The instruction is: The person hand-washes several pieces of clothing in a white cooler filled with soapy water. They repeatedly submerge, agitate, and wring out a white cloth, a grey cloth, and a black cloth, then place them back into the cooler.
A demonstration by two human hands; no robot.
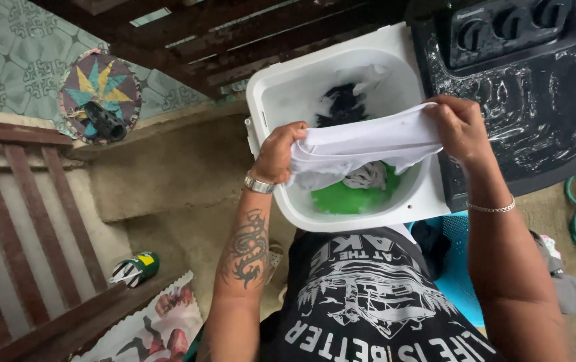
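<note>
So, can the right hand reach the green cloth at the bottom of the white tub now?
Probably not directly: the right hand and left hand both hold the white cloth, which is stretched across the tub above the green cloth.

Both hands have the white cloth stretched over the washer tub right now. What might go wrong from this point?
The white cloth, held taut between the left hand and right hand, might slip and fall onto the wet clothes in the white tub. Its hanging edge may also catch the tub's rim, or drip onto the black lid alongside.
</note>
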